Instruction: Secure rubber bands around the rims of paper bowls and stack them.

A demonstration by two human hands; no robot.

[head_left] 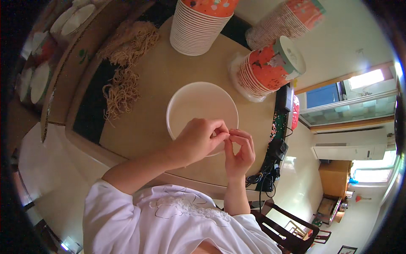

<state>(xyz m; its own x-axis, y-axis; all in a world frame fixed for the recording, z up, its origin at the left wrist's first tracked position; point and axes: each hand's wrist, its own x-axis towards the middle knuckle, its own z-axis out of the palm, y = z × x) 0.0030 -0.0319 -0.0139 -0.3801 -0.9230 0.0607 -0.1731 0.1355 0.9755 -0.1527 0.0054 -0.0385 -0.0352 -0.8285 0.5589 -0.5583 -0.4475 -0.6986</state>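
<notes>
My left hand (198, 139) and my right hand (240, 155) meet fingertip to fingertip over the near right part of a white paper tub (202, 99). Both are closed in a pinch. Whatever lies between the fingertips is too small to make out. The tub stands on the table with its wide mouth facing up, and its inside looks plain white. To its left, a tangled heap of tan twine (122, 91) spreads over the tabletop and reaches toward the far edge.
Nested paper tubs (195, 36) rise at the far side. A second orange-patterned stack (262, 72) lies tilted in plastic at the far right, with a wrapped stack (281, 25) behind. Left stands an open cardboard box (72, 72) of tubs. Black cables (264, 173) edge the table; a dark chair (292, 224) is nearby.
</notes>
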